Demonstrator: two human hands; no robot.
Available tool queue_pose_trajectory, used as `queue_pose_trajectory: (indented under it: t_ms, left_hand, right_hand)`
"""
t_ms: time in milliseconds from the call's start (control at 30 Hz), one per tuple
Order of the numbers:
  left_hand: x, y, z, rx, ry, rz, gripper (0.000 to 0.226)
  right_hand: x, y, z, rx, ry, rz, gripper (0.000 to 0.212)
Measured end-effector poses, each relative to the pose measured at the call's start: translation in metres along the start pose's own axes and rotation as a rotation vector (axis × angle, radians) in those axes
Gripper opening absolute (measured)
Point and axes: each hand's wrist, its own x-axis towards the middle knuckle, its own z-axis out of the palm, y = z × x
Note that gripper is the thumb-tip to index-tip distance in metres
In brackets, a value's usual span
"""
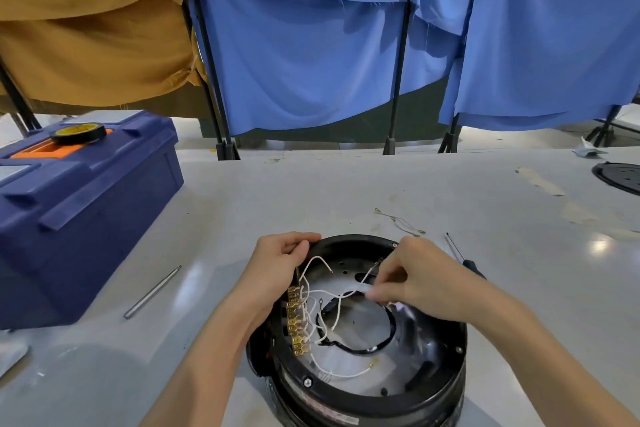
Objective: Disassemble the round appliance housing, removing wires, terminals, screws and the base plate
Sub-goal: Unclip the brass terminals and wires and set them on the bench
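The round black appliance housing [440,367] lies open side up on the grey table, close to me. Inside it run several white wires [329,319], and a row of brass terminals [297,322] lines its left inner wall. My left hand [280,267] grips the housing's far-left rim, thumb and fingers curled over the edge. My right hand [412,277] reaches in from the right and pinches a white wire near the middle. A screw [307,382] sits in the front rim.
A blue toolbox [79,204] with a roll of black tape [79,133] on top stands at the left. A metal rod [152,292] lies left of the housing. A screwdriver [465,258] and loose removed wires [401,221] lie beyond it. A black round plate [620,177] sits far right.
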Motion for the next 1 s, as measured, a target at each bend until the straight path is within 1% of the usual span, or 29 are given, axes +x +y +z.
queue_pose_trajectory:
  t_ms: [33, 100, 133, 233, 300, 367, 500, 667, 767, 867, 1000]
  left_hand:
    - [0.0, 0.0, 0.001, -0.026, 0.003, -0.019, 0.027]
    - [-0.001, 0.002, 0.005, -0.086, -0.007, -0.046, 0.026]
    - [-0.001, 0.002, 0.008, -0.11, -0.019, -0.048, 0.026]
    - [-0.002, 0.002, 0.011, -0.16, -0.053, -0.034, 0.025]
    - [-0.002, 0.002, 0.01, -0.192, -0.069, -0.035, 0.023]
    - [-0.003, 0.002, 0.008, -0.194, -0.084, -0.034, 0.022]
    - [-0.005, 0.0, 0.007, -0.165, -0.105, -0.026, 0.023]
    - [-0.006, -0.002, 0.007, -0.144, -0.094, 0.005, 0.024]
    - [-0.007, -0.002, 0.008, -0.131, -0.082, 0.012, 0.023]
    - [-0.006, -0.003, 0.008, -0.118, -0.063, 0.02, 0.025]
    - [-0.006, -0.003, 0.008, -0.114, -0.063, 0.029, 0.026]
  right_hand:
    - [0.002, -0.002, 0.0, -0.028, 0.07, -0.017, 0.015]
    - [0.008, -0.01, 0.001, -0.005, 0.219, -0.085, 0.012]
    - [0.012, -0.016, 0.003, 0.023, 0.238, -0.14, 0.012]
    - [0.026, -0.031, 0.016, -0.007, 0.147, -0.257, 0.015]
    - [0.033, -0.036, 0.022, -0.052, 0.082, -0.258, 0.015]
    - [0.038, -0.038, 0.024, -0.054, 0.052, -0.244, 0.014]
    - [0.038, -0.035, 0.024, -0.066, -0.016, -0.204, 0.005]
    - [0.036, -0.032, 0.025, -0.13, -0.005, -0.202, 0.004]
    - [0.036, -0.035, 0.027, -0.089, -0.01, -0.207, 0.003]
    - [0.038, -0.038, 0.029, -0.09, -0.056, -0.224, 0.006]
    - [0.038, -0.036, 0.029, -0.032, -0.069, -0.18, 0.008]
